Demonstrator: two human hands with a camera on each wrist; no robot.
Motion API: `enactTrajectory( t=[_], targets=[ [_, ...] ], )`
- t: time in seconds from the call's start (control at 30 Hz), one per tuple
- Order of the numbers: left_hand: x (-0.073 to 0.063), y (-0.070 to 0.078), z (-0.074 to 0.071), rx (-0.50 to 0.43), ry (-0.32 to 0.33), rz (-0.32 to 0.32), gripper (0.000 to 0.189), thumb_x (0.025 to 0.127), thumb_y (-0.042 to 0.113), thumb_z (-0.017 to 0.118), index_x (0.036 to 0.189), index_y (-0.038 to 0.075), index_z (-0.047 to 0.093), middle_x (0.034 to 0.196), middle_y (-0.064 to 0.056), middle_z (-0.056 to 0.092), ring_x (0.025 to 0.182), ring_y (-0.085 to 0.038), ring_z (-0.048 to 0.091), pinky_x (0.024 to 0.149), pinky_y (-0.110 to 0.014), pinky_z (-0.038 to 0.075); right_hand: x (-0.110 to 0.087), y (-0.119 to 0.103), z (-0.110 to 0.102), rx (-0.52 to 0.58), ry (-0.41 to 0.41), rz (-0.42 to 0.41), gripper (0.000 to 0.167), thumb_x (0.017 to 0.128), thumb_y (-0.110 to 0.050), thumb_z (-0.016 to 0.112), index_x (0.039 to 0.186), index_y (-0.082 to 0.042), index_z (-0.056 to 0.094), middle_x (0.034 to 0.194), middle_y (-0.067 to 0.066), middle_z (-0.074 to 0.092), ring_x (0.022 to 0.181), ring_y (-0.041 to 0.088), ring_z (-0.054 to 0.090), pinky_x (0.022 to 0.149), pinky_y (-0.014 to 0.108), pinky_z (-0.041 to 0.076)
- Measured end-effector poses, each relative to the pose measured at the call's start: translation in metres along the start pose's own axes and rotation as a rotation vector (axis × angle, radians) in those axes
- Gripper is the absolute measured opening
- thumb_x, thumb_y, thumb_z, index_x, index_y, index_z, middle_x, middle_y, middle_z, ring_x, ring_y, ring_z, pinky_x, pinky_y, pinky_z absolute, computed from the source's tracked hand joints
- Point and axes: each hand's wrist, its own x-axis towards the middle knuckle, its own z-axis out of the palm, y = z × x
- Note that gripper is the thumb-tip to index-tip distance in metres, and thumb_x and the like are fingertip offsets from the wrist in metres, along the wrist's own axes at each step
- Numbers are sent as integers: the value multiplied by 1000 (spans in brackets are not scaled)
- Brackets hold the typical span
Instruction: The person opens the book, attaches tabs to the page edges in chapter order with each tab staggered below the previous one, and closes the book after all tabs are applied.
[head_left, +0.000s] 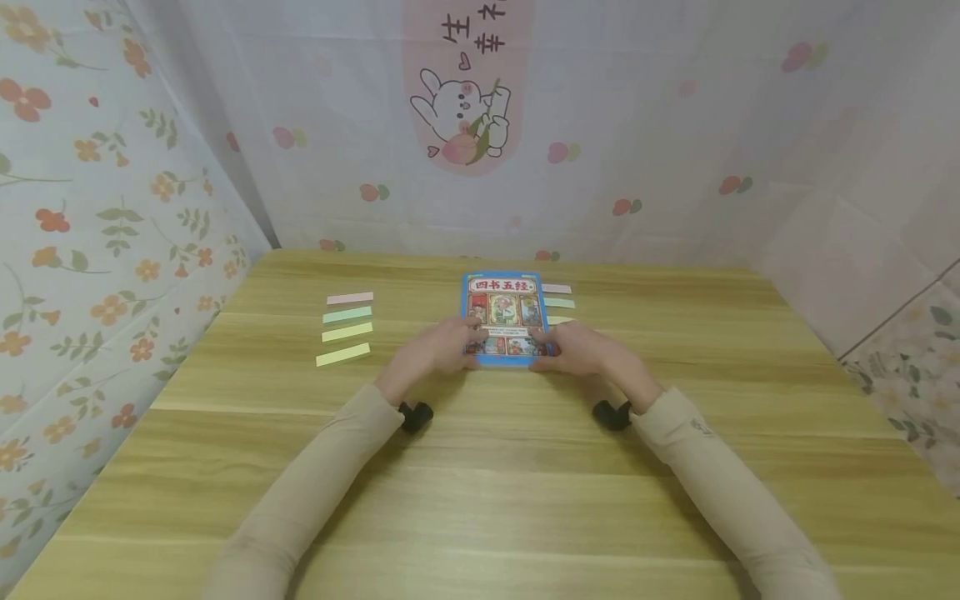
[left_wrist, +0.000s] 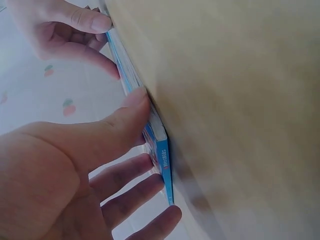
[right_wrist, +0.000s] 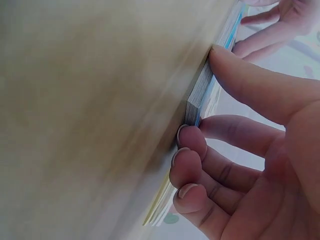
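A blue-bordered book (head_left: 504,310) with a picture cover and red Chinese title lies face up on the table. My left hand (head_left: 444,343) holds its near left corner, thumb (left_wrist: 136,97) at the near edge and the other fingers along the spine side. The near right corner is held by my right hand (head_left: 583,347), its thumb (right_wrist: 222,60) on the near edge and curled fingertips beside the page edges. Out past the book's right side stick a pink strip (head_left: 557,289), a green strip (head_left: 560,303) and a yellow strip (head_left: 559,320).
Left of the book, several paper strips lie spaced in a column: pink (head_left: 350,298), green (head_left: 347,315) and yellow (head_left: 343,354). A printed cloth (head_left: 337,125) hangs behind the wooden table (head_left: 510,483), and a floral cloth (head_left: 112,250) borders its left side.
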Motion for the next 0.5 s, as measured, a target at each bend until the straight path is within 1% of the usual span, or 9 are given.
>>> enactTrajectory(
  t=[0.13,0.23,0.4,0.5],
  targets=[
    [4,1,-4,15,-2,-13,60,98,23,68,151,7,46,162,-18,29,148,-37,28,119,-46,24,2,1,-4,48,-8,-7,65,96,-27,71,145,7,45,61,-4,38,53,8,28,55,25,30],
    [7,1,-7,21,-12,-25,60,98,23,68,151,8,46,162,-17,29,147,-37,29,119,-47,26,4,2,-6,76,-24,18,65,96,-27,71,145,7,45,66,-2,44,55,9,31,56,26,32],
    [14,-3,-7,16,-8,-26,59,97,21,69,150,8,47,162,-17,29,147,-38,30,119,-47,26,10,7,-7,106,-27,61,65,95,-29,72,146,4,47,69,-1,48,56,10,34,57,27,33],
    [17,-4,-7,23,-5,-22,59,97,19,69,150,7,48,161,-18,30,147,-38,30,119,-46,25,13,9,-8,120,-23,78,65,95,-30,72,145,4,47,67,-1,52,54,10,30,55,26,32]
  ],
)
